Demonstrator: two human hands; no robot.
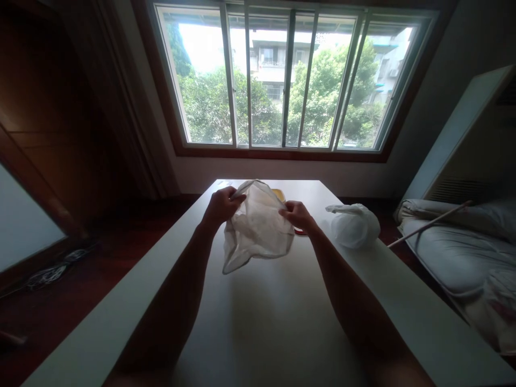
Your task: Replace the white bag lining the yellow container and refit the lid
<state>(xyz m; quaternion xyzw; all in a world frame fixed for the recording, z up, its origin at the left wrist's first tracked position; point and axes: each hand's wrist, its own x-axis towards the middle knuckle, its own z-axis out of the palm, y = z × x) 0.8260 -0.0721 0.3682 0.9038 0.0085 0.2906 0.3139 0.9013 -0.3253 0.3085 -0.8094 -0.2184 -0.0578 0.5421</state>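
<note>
Between my two hands hangs a thin, whitish, see-through bag [262,226], spread wide above the table. My left hand [221,205] pinches its upper left edge, with thumb and fingers closed on it. On the other side, my right hand [297,215] grips the bag's right edge, also closed. Behind the bag a yellow thing [278,194] shows in part. Close under my right hand a red and white edge [299,231] peeks out; what it belongs to is hidden.
To the right on the white table [266,317] stands a filled white plastic bag [355,226]. Beyond the table's right side lie a covered cushion or mattress [451,247] and a thin stick [429,224]. Cables [56,269] lie on the floor at left. A window [282,80] fills the back wall.
</note>
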